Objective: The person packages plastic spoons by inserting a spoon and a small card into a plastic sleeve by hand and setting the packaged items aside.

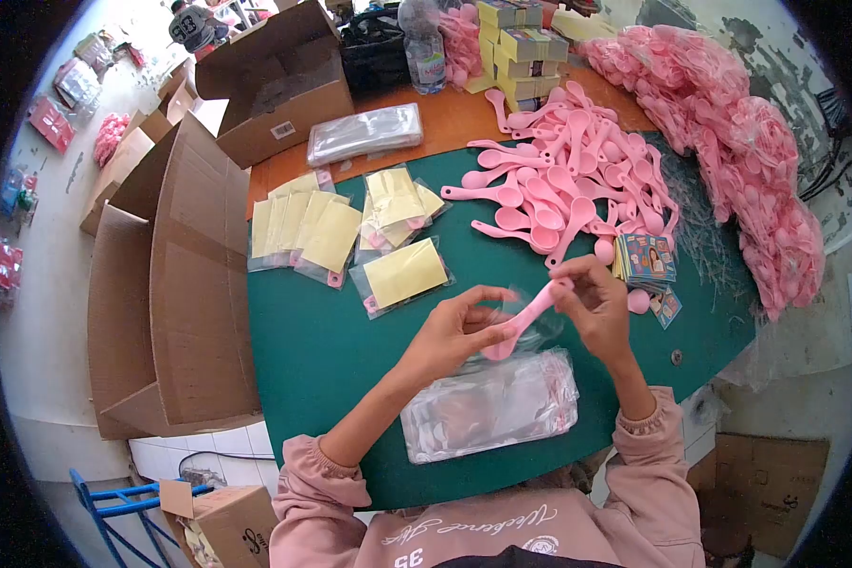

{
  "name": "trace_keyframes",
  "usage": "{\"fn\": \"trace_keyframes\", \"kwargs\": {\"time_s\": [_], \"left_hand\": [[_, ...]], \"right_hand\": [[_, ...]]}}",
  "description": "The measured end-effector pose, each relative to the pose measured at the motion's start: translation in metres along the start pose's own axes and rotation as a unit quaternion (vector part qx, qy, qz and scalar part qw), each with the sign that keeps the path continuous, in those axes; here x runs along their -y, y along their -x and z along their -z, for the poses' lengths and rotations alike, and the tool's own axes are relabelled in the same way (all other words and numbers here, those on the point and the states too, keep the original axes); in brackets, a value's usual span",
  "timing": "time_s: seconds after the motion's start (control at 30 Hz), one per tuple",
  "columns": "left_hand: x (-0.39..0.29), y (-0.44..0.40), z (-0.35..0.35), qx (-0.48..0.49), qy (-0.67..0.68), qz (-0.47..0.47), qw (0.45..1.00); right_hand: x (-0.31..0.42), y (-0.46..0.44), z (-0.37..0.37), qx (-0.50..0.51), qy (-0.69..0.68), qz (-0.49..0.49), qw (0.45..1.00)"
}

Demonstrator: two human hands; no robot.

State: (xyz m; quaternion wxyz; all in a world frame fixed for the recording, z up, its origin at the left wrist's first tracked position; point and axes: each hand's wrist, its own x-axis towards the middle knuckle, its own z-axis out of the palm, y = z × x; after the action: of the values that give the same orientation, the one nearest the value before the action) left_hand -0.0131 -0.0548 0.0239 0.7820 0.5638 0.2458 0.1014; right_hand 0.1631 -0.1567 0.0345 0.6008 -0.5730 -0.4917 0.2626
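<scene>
Over the green tabletop my right hand [592, 305] pinches the upper end of a pink measuring spoon [537, 308] that slants down to the left. Closed at the spoon's lower end, my left hand [464, 327] grips a thin clear plastic bag [541, 333], which is blurred around the spoon. Whether the spoon's bowl lies inside the bag I cannot tell. Just below both hands lies a stack of clear plastic bags [488, 407]. Beyond my right hand is a heap of pink spoons [568, 170], beside a stack of printed cards [646, 260].
Filled bags with yellow cards [402, 275] lie at the left. Behind them are another clear bag pack [364, 133], a bottle [424, 52] and stacked card bundles [525, 62]. Large bags of pink spoons [729, 142] line the right edge; open cardboard boxes [199, 284] stand left.
</scene>
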Motion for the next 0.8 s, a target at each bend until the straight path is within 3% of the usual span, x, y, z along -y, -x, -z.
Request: {"fn": "trace_keyframes", "kwargs": {"time_s": [0.1,0.2,0.27,0.3,0.4,0.47,0.57,0.6,0.67,0.73,0.77,0.8], "left_hand": [[0.000,0.000,0.000,-0.002,-0.002,-0.061,0.998],[0.003,-0.004,0.012,-0.002,-0.061,-0.053,0.997],[0.001,-0.005,0.017,0.095,-0.093,0.011,0.991],[-0.001,-0.005,0.016,0.095,-0.093,0.011,0.991],[-0.008,-0.007,0.008,0.077,-0.090,-0.044,0.992],[-0.013,-0.008,0.006,0.056,-0.076,-0.069,0.993],[-0.029,-0.004,0.004,0.049,-0.093,-0.041,0.994],[-0.029,-0.005,0.006,0.049,-0.093,-0.041,0.994],[-0.029,-0.005,0.010,0.037,-0.025,-0.050,0.998],[-0.027,-0.006,0.016,0.033,-0.043,-0.051,0.997],[-0.026,-0.008,0.018,0.030,-0.061,-0.051,0.996],[-0.028,-0.009,0.019,0.033,-0.060,-0.053,0.996]], "right_hand": [[0.004,-0.001,-0.006,0.013,-0.062,-0.048,0.997],[-0.003,-0.003,-0.002,-0.041,-0.094,-0.043,0.994],[-0.004,-0.004,0.000,-0.040,-0.059,-0.018,0.997],[-0.007,-0.003,0.001,-0.040,-0.059,-0.017,0.997],[-0.009,-0.001,-0.001,0.011,-0.036,0.041,0.998],[0.004,-0.003,-0.010,0.124,0.069,0.147,0.979],[0.010,-0.005,0.001,0.155,-0.049,0.074,0.984],[0.011,-0.010,0.021,0.075,0.113,0.073,0.988],[-0.001,-0.021,0.074,-0.122,0.246,0.004,0.961],[-0.029,-0.014,0.125,-0.243,0.535,-0.033,0.809],[-0.033,-0.011,0.135,-0.244,0.536,-0.033,0.807],[-0.033,-0.009,0.142,-0.217,0.501,-0.116,0.830]]}}
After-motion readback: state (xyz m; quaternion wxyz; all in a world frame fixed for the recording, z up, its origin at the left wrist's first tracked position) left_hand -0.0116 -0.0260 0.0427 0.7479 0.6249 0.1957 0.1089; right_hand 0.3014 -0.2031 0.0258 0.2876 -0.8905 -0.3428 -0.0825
